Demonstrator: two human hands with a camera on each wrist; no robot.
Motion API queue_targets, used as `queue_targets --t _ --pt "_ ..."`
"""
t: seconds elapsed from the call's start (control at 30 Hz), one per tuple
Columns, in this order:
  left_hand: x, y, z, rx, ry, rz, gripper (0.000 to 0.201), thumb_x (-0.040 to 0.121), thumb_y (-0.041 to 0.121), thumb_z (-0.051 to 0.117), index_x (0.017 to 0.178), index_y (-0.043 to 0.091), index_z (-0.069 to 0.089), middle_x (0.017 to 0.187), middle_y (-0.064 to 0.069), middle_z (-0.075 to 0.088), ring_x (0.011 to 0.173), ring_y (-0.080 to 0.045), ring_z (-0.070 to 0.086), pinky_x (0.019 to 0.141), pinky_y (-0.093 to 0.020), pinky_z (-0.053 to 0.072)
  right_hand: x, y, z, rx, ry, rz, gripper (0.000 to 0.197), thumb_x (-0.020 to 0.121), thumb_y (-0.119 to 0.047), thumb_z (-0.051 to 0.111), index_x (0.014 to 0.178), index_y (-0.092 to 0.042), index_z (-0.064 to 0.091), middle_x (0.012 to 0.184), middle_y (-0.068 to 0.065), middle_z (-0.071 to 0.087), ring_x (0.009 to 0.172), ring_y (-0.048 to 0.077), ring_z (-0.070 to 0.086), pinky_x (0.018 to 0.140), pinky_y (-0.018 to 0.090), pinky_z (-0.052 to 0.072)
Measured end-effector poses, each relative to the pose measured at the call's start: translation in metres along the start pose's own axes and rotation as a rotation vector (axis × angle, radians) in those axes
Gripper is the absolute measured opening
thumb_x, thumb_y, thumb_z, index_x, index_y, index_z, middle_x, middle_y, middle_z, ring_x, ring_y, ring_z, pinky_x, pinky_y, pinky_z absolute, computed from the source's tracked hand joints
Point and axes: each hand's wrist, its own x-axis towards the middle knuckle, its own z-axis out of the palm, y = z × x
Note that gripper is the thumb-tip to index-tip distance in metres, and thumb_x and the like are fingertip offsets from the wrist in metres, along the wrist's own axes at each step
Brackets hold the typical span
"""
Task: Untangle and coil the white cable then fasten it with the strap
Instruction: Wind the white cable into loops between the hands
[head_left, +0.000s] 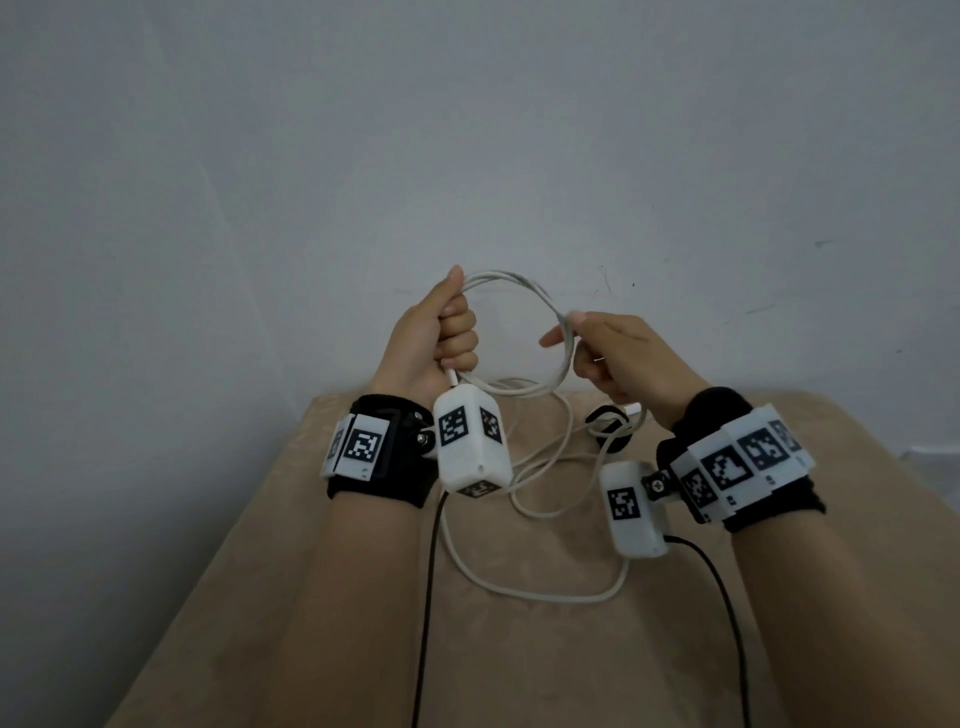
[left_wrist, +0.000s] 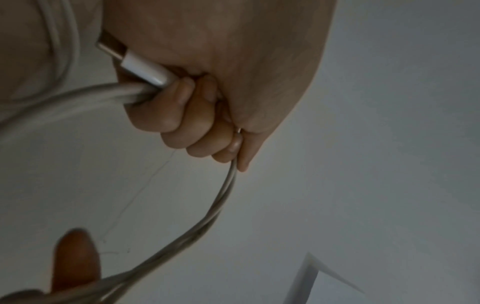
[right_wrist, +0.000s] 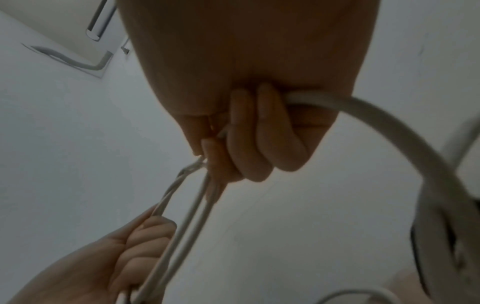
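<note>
While both hands grip it, white cable forms a loop.

– Look of the white cable?
– Thin, round, plain white. Partly coiled: a few turns raised in one round loop above the beige surface.
– Held how?
– Gripped at one side in the left hand, pinched at the opposite side in the right hand.
– Ends?
– One USB-C plug sticking out under the left fist, metal tip bare. Other end not made out.
– Rest of the length?
– Hanging slack from the loop, then lying loose in crossing curves on the surface, widest bend nearest the body.
– And the black strap?
– Curled in a small ring, lying on the surface below the right hand, apart from the raised loop. Slack strands crossing in front; touching or not, unclear.
</note>
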Motion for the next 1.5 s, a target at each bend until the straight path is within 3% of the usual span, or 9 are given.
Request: queue_targets --t 0.13,0.33,0.73,1.07,1.23,1.5 --pt "0.001 0.002 -0.002 -0.085 -0.049 -0.026 0.056 0.098 0.042 0.045 0.047 0.021 0.035 0.040 0.010 0.020 0.029 -0.003 0.017 0.034 -0.016 0.011 0.000 0.000 0.004 0.142 0.050 -0.047 0.036 0.100 -0.031 0.045 0.079 -0.011 0.065 0.047 -0.009 0.026 0.041 0.007 0.016 0.040 0.019 0.012" --pt "0.000 0.002 -0.003 -0.074 -0.073 -0.053 0.056 0.098 0.042 0.043 0.048 0.020 0.036 0.040 0.009 0.021 0.028 -0.003 0.019 0.035 -0.016 0.013 0.000 -0.001 0.004 0.183 0.049 -0.052 0.035 0.100 -0.029 0.045 0.072 -0.013 0.060 0.046 -0.012 0.026 0.042 0.007 0.015 0.041 0.021 0.011" --pt "-0.006 -0.005 -0.005 0.377 -0.153 -0.142 0.041 0.097 0.043 0.044 0.070 0.014 0.050 0.043 0.010 0.026 0.030 -0.004 0.024 0.036 -0.015 0.032 -0.004 0.001 -0.012 0.007 -0.047 0.003 0.038 0.098 -0.027 0.050 0.065 -0.011 0.058 0.042 -0.014 0.027 0.038 0.006 0.017 0.038 0.018 0.014" --pt "-0.010 -0.009 0.002 0.642 -0.295 -0.061 0.035 0.094 0.041 0.047 0.079 0.010 0.055 0.049 0.009 0.023 0.035 -0.002 0.016 0.033 -0.015 0.014 -0.005 -0.001 -0.009 -0.066 -0.076 0.040 0.038 0.096 -0.028 0.052 0.062 -0.011 0.056 0.040 -0.011 0.028 0.035 0.006 0.019 0.039 0.018 0.014" --pt "-0.009 -0.011 0.004 0.645 -0.243 -0.040 0.042 0.097 0.039 0.047 0.061 0.018 0.036 0.048 0.009 0.024 0.035 -0.002 0.016 0.034 -0.014 0.012 -0.005 -0.001 -0.007 -0.070 -0.062 0.031 0.040 0.096 -0.030 0.051 0.061 -0.012 0.055 0.040 -0.011 0.029 0.036 0.007 0.020 0.040 0.019 0.015" --pt "-0.007 -0.010 0.005 0.550 -0.173 0.007 0.043 0.096 0.041 0.049 0.062 0.022 0.031 0.049 0.009 0.022 0.036 -0.003 0.015 0.035 -0.014 0.010 -0.005 -0.002 -0.006 -0.046 0.023 -0.005 0.040 0.095 -0.038 0.052 0.068 -0.012 0.066 0.042 -0.011 0.029 0.039 0.007 0.022 0.039 0.019 0.021"
